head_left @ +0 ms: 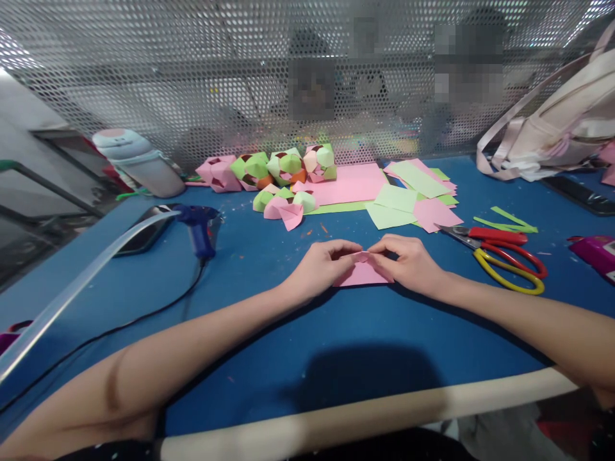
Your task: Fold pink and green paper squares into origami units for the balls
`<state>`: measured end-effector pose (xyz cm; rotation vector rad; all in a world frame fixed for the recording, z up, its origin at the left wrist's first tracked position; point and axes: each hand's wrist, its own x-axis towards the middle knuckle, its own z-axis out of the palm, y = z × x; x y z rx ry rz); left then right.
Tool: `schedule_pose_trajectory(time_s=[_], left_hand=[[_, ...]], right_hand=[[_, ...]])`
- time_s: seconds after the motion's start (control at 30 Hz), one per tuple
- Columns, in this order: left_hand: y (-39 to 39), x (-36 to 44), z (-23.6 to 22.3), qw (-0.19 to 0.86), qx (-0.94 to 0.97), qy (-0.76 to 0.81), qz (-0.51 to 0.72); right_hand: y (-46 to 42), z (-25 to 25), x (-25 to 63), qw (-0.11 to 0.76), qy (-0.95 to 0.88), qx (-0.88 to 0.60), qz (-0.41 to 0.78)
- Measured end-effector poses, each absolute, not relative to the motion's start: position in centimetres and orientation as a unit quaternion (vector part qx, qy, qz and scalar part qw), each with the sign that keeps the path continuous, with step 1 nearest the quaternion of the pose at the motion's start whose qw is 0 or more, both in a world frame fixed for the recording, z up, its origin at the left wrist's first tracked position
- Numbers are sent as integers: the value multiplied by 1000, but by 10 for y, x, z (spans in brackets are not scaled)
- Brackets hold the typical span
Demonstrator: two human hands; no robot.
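A small pink paper piece point(361, 274) lies on the blue table point(336, 346) in front of me. My left hand point(323, 264) presses its left side and pinches a raised fold at the top. My right hand point(407, 262) holds the right side, fingertips meeting the left hand's at the fold. Both forearms rest on the table.
Folded pink and green paper shapes point(269, 173) sit at the back, with loose pink and green sheets point(408, 195) beside them. Red and yellow scissors point(504, 253) lie to the right. A blue glue gun point(198, 224) and cable lie left. A bottle point(139, 163), a bag point(562, 121), mesh screen behind.
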<state>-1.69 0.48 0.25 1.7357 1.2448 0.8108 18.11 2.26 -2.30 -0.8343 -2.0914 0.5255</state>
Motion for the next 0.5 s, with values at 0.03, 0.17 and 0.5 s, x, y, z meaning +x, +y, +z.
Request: schedule_pose_trajectory(time_s=[0.03,0.17,0.5], left_hand=[[6,-18,2,409,696,499,315],[9,-20,0,383,708,507,309],[7,-20,-2,348,760,460,300]], right_hand=[[24,-23,182,404,-826,-334,209],[26,-25,182,404,-826,-332,211],[21,-25,179,401,-838,-299,218]])
